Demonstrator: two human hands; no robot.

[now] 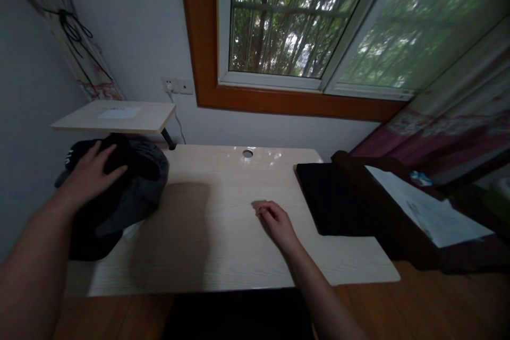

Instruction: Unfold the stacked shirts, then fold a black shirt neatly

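Observation:
At the desk's left end lies a heap of black and grey clothes (139, 191), crumpled, with some small white lettering on its left edge. My left hand (91, 172) rests on top of this heap, its fingers spread and not closed on the cloth. On the pale wooden desk (235, 255), right of its middle, lies my right hand (275, 220), fingers loosely curled in. Nothing shows between those fingers. A flat black rectangular item (334, 199) lies to the right of this hand, apart from it.
A raised shelf (151, 117) bearing a white paper (119, 112) stands over the back of the clothes. Behind the desk are a wall socket (176, 85) with a cord and a window (295, 26). Dark furniture (398, 212) with a sheet (434, 212) adjoins the right side.

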